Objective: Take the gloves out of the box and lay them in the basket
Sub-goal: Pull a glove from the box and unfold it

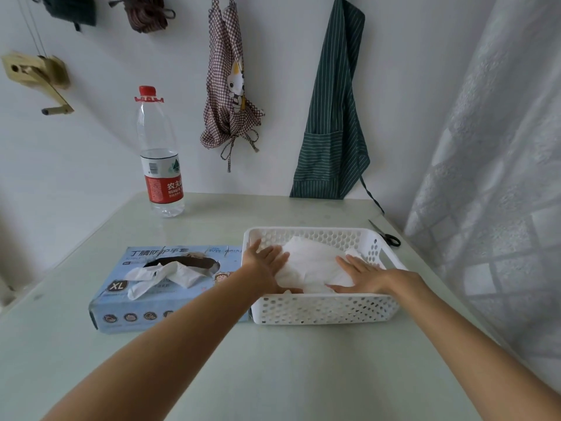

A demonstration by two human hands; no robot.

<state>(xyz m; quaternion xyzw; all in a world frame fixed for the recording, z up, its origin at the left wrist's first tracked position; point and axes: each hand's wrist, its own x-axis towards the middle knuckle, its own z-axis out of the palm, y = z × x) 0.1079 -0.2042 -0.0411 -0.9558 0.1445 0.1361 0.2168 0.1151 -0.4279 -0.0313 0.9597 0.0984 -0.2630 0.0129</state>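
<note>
left hand [263,262]: flat, fingers straight and together, palm down on the left side of the glove pile, thumb out toward the basket's far left corner. Not gripping, just pressing.

right hand [361,275]: same deal on the right side, fingers spread a bit and lying flat on the white stuff, wrist over the near rim.

gloves in basket [312,262]: a soft, crumpled white heap, thin and slightly shiny, sitting between the two hands and filling most of the basket floor.

basket [321,309]: shallow white plastic tray, rectangular with rounded corners, walls punched full of round holes (honeycomb look). It touches the right end of the box.

box [145,299]: pale blue cardboard, long and low, lying flat to the left of the basket, "XL" printed on top. A dark oval opening is torn in the top.

gloves in box [164,273]: a couple of wrinkled white ones poking out of that opening and flopping over the top face.

table [273,375]: smooth, glossy, pale greenish surface.

bottle [159,153]: clear plastic, red cap and red label, upright at the far left, a little water in the bottom.

scissors [385,235]: black handles, far right, just past the basket.

aprons: a checked one [227,86] and a green striped one [334,117] hang on the white wall.
</note>
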